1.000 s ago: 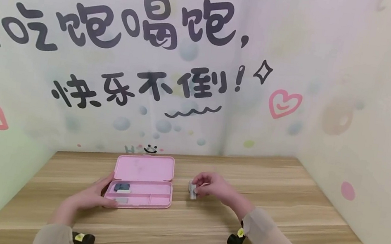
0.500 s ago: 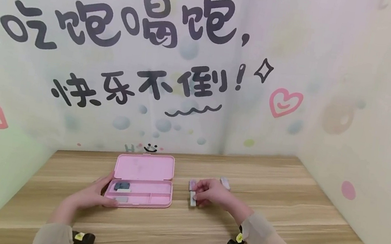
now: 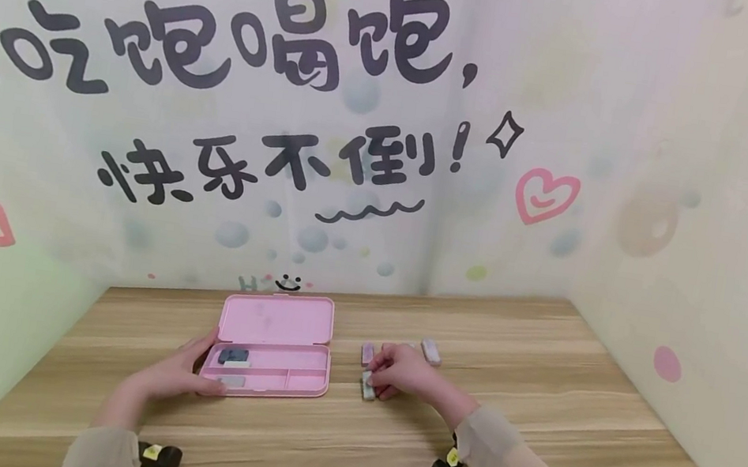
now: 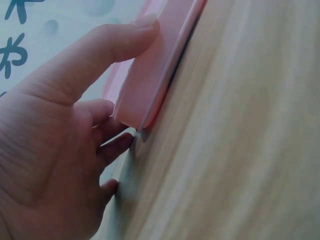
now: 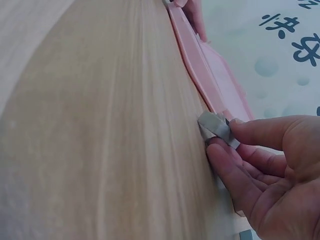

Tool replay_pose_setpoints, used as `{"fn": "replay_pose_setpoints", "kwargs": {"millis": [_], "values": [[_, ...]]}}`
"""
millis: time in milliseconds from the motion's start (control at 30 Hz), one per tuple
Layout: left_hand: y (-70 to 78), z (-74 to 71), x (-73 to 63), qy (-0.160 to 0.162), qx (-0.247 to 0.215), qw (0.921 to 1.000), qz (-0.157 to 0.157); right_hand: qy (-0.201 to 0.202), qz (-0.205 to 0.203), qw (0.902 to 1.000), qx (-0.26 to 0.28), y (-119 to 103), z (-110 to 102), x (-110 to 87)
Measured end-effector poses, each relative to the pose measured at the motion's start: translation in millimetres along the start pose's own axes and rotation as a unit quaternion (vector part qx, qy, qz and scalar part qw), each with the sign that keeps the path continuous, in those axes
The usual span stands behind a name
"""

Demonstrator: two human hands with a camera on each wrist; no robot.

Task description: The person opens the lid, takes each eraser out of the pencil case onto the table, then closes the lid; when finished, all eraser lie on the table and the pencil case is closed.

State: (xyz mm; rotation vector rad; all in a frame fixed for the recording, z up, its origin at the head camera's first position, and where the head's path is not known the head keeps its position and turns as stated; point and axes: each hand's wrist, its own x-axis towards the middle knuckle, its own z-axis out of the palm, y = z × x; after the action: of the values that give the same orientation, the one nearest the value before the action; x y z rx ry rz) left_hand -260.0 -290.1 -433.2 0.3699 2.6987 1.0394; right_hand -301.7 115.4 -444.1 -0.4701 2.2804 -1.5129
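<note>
A pink pencil case (image 3: 277, 321) lies with its lid folded back on the wooden table. My left hand (image 3: 178, 372) holds its left end; in the left wrist view the thumb (image 4: 135, 40) lies along the front wall and the fingers are round the end. Inside are a dark grey block (image 3: 233, 357) and pale blocks (image 3: 233, 381) in the left part. To the right of the case, my right hand (image 3: 408, 372) pinches a small grey eraser-like block (image 5: 217, 127) between thumb and fingers, close over the table. A purplish block (image 3: 367, 355) lies just behind it.
Another pale block (image 3: 431, 352) lies behind the right hand, with one more partly hidden by that hand. A printed wall sheet (image 3: 380, 186) rises at the table's back edge, and a side wall (image 3: 715, 257) stands at right.
My right hand has moved a little toward me with the grey block, uncovering the purplish block and the pale block behind. The left hand and the pencil case stay put.
</note>
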Motion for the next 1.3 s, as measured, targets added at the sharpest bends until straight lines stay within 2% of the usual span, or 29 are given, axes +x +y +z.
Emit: {"fn": "replay_pose_setpoints", "kwargs": {"millis": [367,633,767,933,1100,1300], "values": [[-0.6,-0.6,0.4,0.000,-0.001,1.0000,0.001,0.023,-0.005,0.9947,-0.100,-7.7,3.6,0.8],[-2.2,-1.3,0.4,0.003,-0.001,1.0000,0.001,0.021,-0.007,0.9913,-0.129,-12.3,3.2,-2.0],[-2.0,-0.9,0.1,0.004,-0.003,1.0000,0.005,0.019,-0.018,0.9874,-0.156,-21.7,2.6,-1.6],[-2.8,-1.5,-0.3,0.010,-0.002,0.9999,0.005,-0.003,-0.058,0.9738,-0.220,-43.5,6.8,7.2],[-5.2,-2.4,-0.6,0.009,-0.002,1.0000,0.004,-0.059,-0.108,0.9538,-0.274,-66.1,21.3,25.5],[-5.7,-1.5,1.3,0.007,-0.004,0.9999,0.008,-0.134,-0.152,0.9311,-0.303,-89.5,45.3,47.9]]}}
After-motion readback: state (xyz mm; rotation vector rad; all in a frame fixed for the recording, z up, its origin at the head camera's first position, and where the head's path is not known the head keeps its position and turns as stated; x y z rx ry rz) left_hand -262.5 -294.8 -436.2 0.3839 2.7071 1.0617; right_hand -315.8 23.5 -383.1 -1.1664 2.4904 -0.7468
